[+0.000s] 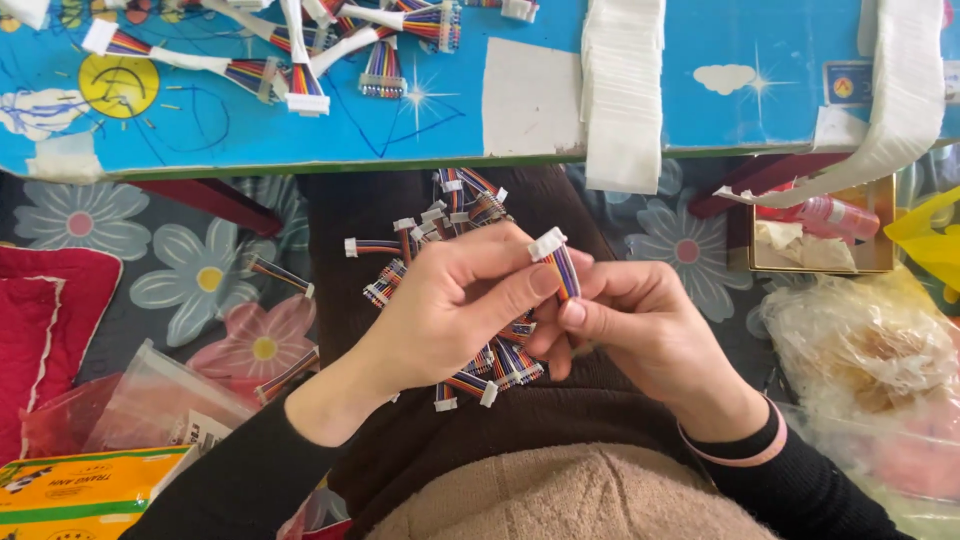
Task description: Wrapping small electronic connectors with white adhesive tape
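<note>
A blue painted tabletop (pixel 200 135) spans the top, with ribbon cables (pixel 300 60) near its far left edge (flowered bedding below). Over the lap, the left hand (pixel 450 305) and right hand (pixel 640 325) meet, both pinching one rainbow ribbon cable (pixel 558 262) upright above the lap pile (pixel 470 290).

Looks like a home, w/ piecework going on: low kids' table (pixel 300 140) w/ cartoon top, flower-print floor mat (pixel 200 270), red cushion (pixel 50 320), plastic bags (pixel 860 350) lying about.
</note>
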